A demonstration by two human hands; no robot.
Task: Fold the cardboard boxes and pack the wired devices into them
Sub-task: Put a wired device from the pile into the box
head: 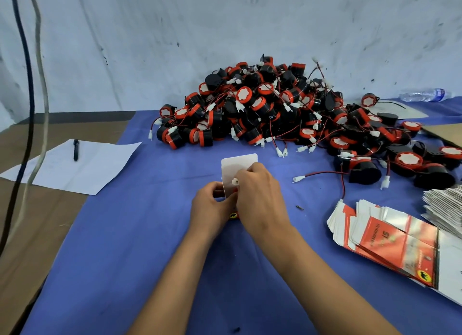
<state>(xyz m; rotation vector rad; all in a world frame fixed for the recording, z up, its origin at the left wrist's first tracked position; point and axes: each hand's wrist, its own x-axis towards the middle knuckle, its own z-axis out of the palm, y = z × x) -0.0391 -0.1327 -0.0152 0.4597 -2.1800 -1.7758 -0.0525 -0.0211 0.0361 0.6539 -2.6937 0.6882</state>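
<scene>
A small cardboard box (pixel 237 167) with its white flap raised stands at the middle of the blue cloth. My left hand (pixel 212 204) grips the box from its left side. My right hand (pixel 260 192) is over the box's open top, fingers curled on a wired device whose white connector (pixel 235 181) shows at my fingertips; the device's body is hidden. A big heap of black-and-red wired devices (pixel 262 104) lies behind the box. Flat unfolded boxes (pixel 390 237) are stacked at the right.
A blue cloth (pixel 125 247) covers the table. A sheet of paper (pixel 82 167) with a pen (pixel 75 149) lies at the left. Two cables (pixel 30 109) hang at the far left. A plastic bottle (pixel 425 94) lies at the back right. A second paper stack (pixel 442 209) sits at the right edge.
</scene>
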